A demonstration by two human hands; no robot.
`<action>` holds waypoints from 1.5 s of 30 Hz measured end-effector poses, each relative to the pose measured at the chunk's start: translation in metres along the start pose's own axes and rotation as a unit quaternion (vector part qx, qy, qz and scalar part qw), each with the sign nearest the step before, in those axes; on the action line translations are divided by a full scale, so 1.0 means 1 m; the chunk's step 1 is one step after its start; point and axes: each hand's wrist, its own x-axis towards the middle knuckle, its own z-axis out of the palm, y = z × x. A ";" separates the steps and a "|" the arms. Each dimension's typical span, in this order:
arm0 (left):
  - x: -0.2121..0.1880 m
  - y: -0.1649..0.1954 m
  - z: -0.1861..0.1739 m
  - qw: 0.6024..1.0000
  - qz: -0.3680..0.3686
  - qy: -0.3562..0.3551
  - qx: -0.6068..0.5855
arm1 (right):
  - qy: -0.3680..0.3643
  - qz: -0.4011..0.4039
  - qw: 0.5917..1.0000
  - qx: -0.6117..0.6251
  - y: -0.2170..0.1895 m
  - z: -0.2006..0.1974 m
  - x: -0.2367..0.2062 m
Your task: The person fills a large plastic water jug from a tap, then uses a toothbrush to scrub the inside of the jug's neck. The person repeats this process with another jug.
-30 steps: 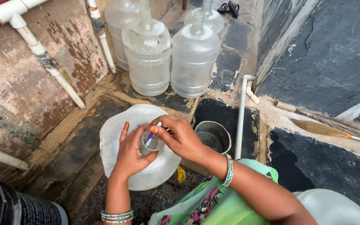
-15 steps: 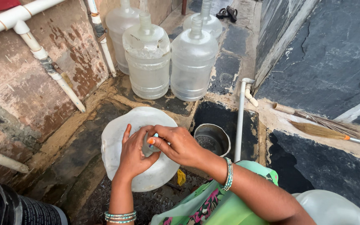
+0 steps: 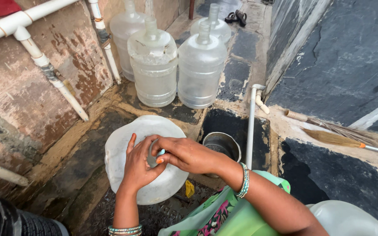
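A large translucent water jar (image 3: 145,161) stands on the wet stone floor (image 3: 79,161) directly below the camera, and both hands meet at its neck: the left hand (image 3: 137,166) is curled around the mouth from the near side, while the right hand (image 3: 184,154) lies across the top with its fingers closed on the small cap (image 3: 154,157) there. Just right of the jar sit a steel pot (image 3: 221,146) and a white standpipe (image 3: 251,126). Further off, four more clear jars (image 3: 200,72) stand by the stained wall with white pipes (image 3: 44,70), and a broom (image 3: 333,133) lies on the dark slab to the right.

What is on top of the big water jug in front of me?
Both hands rest on the jug: the left hand cups its neck, the right hand lies over it. The mouth and any cap are covered.
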 end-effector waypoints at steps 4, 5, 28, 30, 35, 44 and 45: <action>0.000 0.003 -0.001 1.000 -0.024 -0.017 0.000 | -0.019 0.024 0.999 -0.008 -0.002 -0.001 -0.001; 0.000 0.002 -0.002 1.000 -0.014 -0.014 0.002 | -0.022 0.021 1.000 -0.007 -0.003 -0.001 -0.001; -0.005 -0.004 0.003 1.000 0.015 0.013 0.002 | 0.221 0.083 0.971 -0.029 -0.007 0.010 0.003; -0.004 0.001 0.004 1.000 -0.002 -0.002 -0.001 | 0.208 0.072 0.973 -0.068 -0.006 0.007 0.002; 0.006 0.009 0.008 1.000 -0.006 -0.027 -0.011 | 0.076 -0.029 0.979 -0.185 -0.003 -0.011 0.000; 0.004 0.010 0.013 0.999 0.031 -0.036 -0.009 | 0.019 -0.004 0.980 -0.197 0.005 -0.031 -0.010; 0.005 0.010 0.012 0.999 0.031 -0.037 -0.005 | 0.020 0.012 0.981 -0.193 0.007 -0.032 -0.011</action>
